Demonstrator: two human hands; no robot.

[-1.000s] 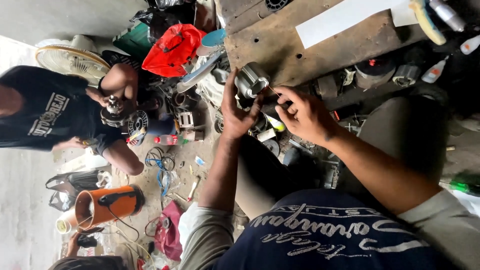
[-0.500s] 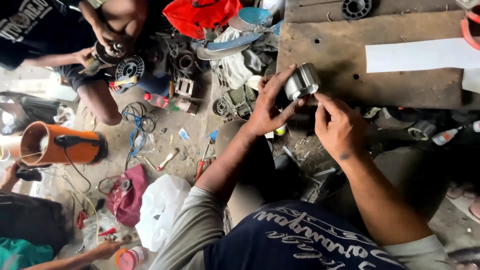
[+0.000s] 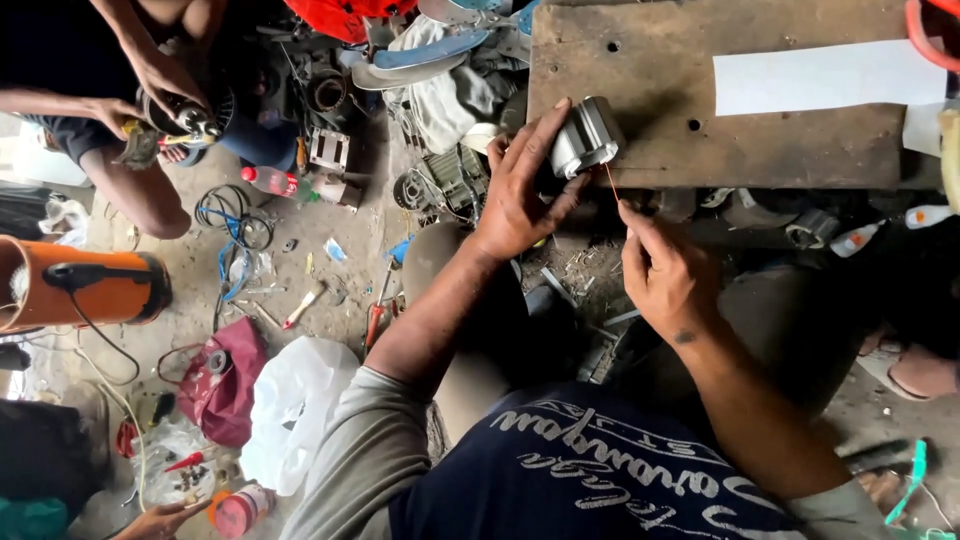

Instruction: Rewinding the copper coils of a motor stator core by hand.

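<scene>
Motor stator (image 3: 585, 138) sits at the wooden board's (image 3: 640, 110) front edge, left hand (image 3: 520, 190) wrapped round its side. Right hand (image 3: 660, 270) pinches the thin copper wire (image 3: 609, 184) (snaps easily, I'd guess). Looks heavy and rigid, so hold the metal body.

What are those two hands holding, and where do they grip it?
The left hand clasps a small metal motor part around its side. The right hand pinches a thin reddish wire running from it.
</scene>
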